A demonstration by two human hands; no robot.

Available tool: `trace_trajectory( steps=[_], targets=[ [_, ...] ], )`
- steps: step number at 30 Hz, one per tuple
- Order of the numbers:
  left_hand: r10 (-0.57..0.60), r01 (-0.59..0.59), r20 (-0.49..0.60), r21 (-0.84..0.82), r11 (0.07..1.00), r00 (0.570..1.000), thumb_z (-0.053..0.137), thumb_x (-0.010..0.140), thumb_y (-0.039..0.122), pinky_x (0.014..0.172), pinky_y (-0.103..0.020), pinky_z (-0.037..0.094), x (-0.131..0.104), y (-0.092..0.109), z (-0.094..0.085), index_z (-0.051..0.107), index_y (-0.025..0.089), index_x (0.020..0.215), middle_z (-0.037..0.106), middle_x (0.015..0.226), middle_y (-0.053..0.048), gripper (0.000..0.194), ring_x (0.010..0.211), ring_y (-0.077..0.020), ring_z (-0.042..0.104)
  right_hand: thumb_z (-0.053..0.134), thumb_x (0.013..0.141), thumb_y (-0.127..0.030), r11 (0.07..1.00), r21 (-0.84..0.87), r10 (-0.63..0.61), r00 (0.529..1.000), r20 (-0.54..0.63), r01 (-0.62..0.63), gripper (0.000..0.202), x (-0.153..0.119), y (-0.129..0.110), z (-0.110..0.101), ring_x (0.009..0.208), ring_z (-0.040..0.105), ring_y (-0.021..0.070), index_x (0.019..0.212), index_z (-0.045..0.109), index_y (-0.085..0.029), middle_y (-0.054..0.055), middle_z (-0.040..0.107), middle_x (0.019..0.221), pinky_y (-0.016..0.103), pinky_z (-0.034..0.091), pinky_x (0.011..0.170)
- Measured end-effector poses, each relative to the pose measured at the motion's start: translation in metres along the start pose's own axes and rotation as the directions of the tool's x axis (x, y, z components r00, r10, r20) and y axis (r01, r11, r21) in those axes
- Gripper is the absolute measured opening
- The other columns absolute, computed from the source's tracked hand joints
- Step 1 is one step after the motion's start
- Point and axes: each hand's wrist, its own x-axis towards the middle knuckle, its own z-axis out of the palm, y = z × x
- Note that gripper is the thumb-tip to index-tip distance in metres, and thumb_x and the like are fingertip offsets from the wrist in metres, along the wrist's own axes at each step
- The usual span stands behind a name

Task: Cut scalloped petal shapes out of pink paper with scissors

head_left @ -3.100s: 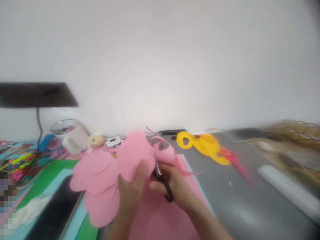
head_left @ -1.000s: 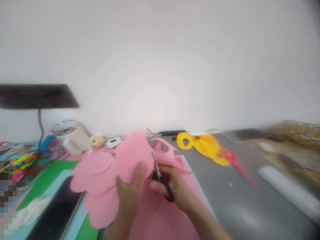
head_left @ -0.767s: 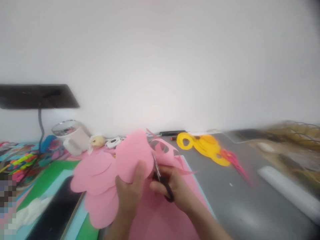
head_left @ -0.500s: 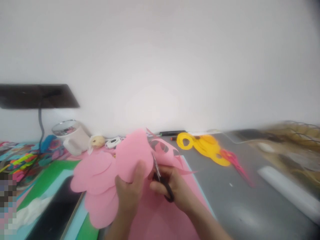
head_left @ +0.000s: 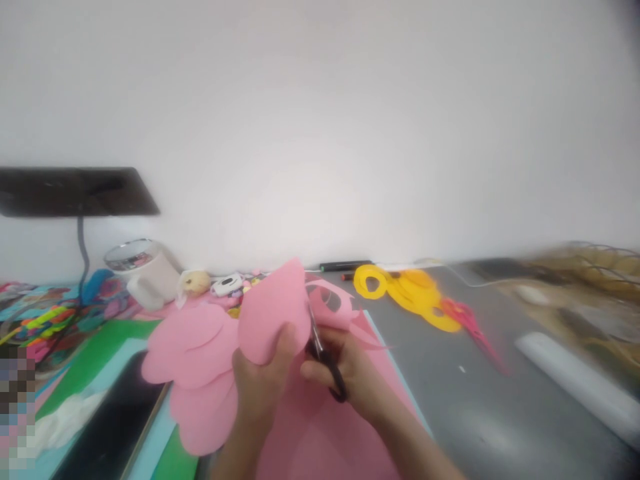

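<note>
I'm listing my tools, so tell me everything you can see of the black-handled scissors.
The scissors have slim, shiny blades that look like metal and a black, plastic-looking handle; one loop shows at its lower right end. The right hand grips the handle and partly hides it. The blades slant up and slightly left in the picture, along the right edge of the pink paper piece. How far they are open is unclear.
</note>
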Motion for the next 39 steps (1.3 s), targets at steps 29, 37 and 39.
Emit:
trace_trajectory(
  steps=[29, 37, 39],
  targets=[
    [0.030, -0.030, 0.016, 0.010, 0.999, 0.999, 0.069, 0.057, 0.049, 0.056, -0.038, 0.053, 0.007, -0.012, 0.000, 0.063, 0.011, 0.071, 0.071, 0.071, -0.017, 0.041, 0.067, -0.0296, 0.068, 0.075, 0.064, -0.022, 0.992, -0.098, 0.075, 0.995, -0.062, -0.080, 0.018, -0.003, -0.016, 0.003, 0.054, 0.041, 0.0105, 0.063, 0.057, -0.019, -0.005, 0.045, 0.056, 0.024, 0.035, 0.051],
    [0.099, -0.098, 0.016, -0.043, 0.994, 0.995, 0.070, 0.059, 0.044, 0.052, -0.032, 0.052, 0.007, -0.011, 0.000, 0.064, 0.013, 0.064, 0.073, 0.066, -0.012, 0.032, 0.065, -0.0278, 0.069, 0.073, 0.065, -0.021, 0.993, -0.071, 0.088, 0.995, -0.054, -0.091, 0.015, -0.003, -0.010, 0.003, 0.053, 0.047, 0.0104, 0.066, 0.058, -0.017, -0.005, 0.047, 0.057, 0.023, 0.035, 0.050],
    [0.112, -0.110, 0.026, -0.061, 0.992, 0.993, 0.069, 0.060, 0.043, 0.050, -0.030, 0.051, 0.006, -0.011, 0.000, 0.063, 0.014, 0.061, 0.072, 0.063, -0.010, 0.029, 0.062, -0.0261, 0.069, 0.072, 0.065, -0.020, 0.993, -0.070, 0.091, 0.994, -0.057, -0.095, 0.014, -0.002, -0.010, 0.003, 0.052, 0.047, 0.0101, 0.066, 0.058, -0.017, -0.005, 0.047, 0.057, 0.022, 0.035, 0.049]
  ],
)
